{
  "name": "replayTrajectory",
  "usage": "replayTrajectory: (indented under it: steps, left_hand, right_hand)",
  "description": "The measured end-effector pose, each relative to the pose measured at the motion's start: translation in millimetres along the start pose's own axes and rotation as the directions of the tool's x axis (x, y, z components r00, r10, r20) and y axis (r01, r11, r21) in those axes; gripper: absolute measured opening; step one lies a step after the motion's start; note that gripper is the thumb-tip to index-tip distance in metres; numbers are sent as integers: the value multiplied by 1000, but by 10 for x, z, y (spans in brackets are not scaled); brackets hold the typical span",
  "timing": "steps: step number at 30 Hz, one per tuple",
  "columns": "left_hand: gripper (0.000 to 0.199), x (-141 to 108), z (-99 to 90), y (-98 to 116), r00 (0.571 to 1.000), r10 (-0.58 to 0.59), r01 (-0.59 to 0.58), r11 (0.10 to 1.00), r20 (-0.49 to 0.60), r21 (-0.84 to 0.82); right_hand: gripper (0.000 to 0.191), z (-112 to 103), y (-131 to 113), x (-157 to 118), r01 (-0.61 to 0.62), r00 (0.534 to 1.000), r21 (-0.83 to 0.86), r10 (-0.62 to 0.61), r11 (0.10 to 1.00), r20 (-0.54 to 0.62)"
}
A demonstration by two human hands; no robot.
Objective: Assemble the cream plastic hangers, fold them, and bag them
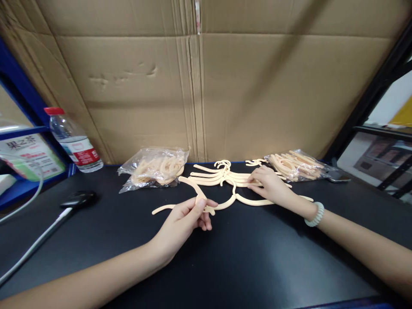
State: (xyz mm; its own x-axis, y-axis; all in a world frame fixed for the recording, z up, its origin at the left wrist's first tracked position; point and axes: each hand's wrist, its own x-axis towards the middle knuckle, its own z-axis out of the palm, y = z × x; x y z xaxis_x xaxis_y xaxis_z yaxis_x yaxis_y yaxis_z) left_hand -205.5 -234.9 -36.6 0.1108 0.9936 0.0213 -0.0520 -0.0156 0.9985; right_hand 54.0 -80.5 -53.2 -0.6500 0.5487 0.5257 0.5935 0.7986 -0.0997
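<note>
My left hand (189, 214) pinches a cream curved plastic piece (195, 187) whose long end points up and to the left. Behind it, on the dark table, lies a wide cream hanger shape (225, 203) with its hook upward. My right hand (265, 184) reaches to the right end of a stack of cream hangers (209, 176); its fingers are bent at the arms of the stack, and whether they grip one is unclear. Small loose cream hook pieces (256, 162) lie behind my right hand.
Clear bags of cream parts lie at the left (157, 167) and right (294, 165). A water bottle (79, 146) stands far left, near a black device (78, 199) with a white cable. Cardboard (135, 86) rises behind the black table (241, 262). A phone (337, 176) lies right.
</note>
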Motion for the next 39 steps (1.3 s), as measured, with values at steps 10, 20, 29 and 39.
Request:
replayTrajectory:
  steps: [10, 20, 29, 39]
  left_hand:
    - [25, 1, -45, -26, 1000, 12, -11, 996, -12, 86]
    - [27, 68, -153, 142, 970, 51, -75, 993, -236, -92]
    - [28, 149, -315, 186, 974, 92, -138, 965, -207, -221]
    - [18, 109, -290, 196, 987, 19, -57, 971, -161, -233]
  right_hand:
    - [6, -54, 52, 26, -142, 981, 171, 162, 975, -110]
    - [19, -419, 42, -45, -155, 958, 241, 205, 958, -201]
    - [22, -473, -128, -67, -118, 974, 312, 171, 943, -149]
    - [15, -481, -162, -81, -47, 982, 350, 107, 935, -153]
